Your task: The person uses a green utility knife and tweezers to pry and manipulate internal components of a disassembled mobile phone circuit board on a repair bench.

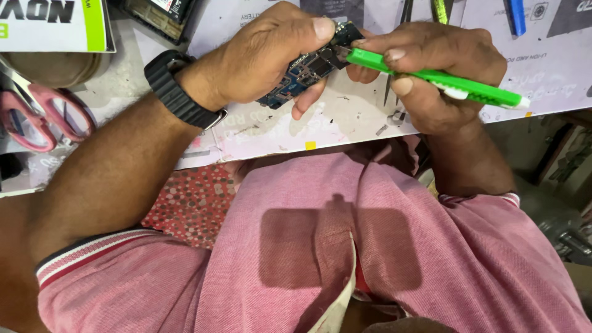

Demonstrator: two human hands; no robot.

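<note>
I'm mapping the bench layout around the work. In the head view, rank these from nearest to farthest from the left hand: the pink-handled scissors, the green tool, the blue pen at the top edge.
1. Green tool: beside the left hand, its tip at the circuit board that hand holds.
2. Pink-handled scissors: far left on the bench.
3. Blue pen: upper right, beyond the right hand.

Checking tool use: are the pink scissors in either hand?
No. The pink scissors lie on the bench at the far left, while the right hand holds a green tool and the left hand a circuit board.
</note>
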